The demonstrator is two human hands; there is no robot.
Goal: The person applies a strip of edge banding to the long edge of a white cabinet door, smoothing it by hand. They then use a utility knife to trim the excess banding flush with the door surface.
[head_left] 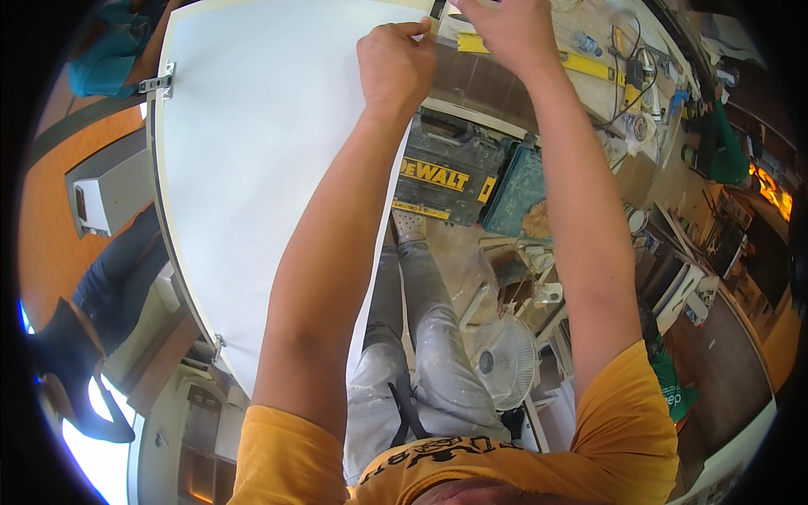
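Observation:
A large white cabinet door (252, 168) with metal hinges (160, 82) along its left side stands in front of me, left of centre. My left hand (396, 67) is closed at the door's upper right edge, its fingers curled round that edge. To the right of it, my right hand (509, 38) is raised at the top of the picture, partly cut off. Its thumb and fingers are pressed together by a small pale piece that I cannot make out. Under my right wrist lies a yellow spirit level (593, 69) on a dusty worktop.
A black tool case (446, 172) and a teal case (515, 192) stand below the worktop. A fan (505, 362) is beside my legs. The worktop's right part holds a yellow tool (635, 80), cables and a bottle (587, 42). Other people (76, 362) are at left and right.

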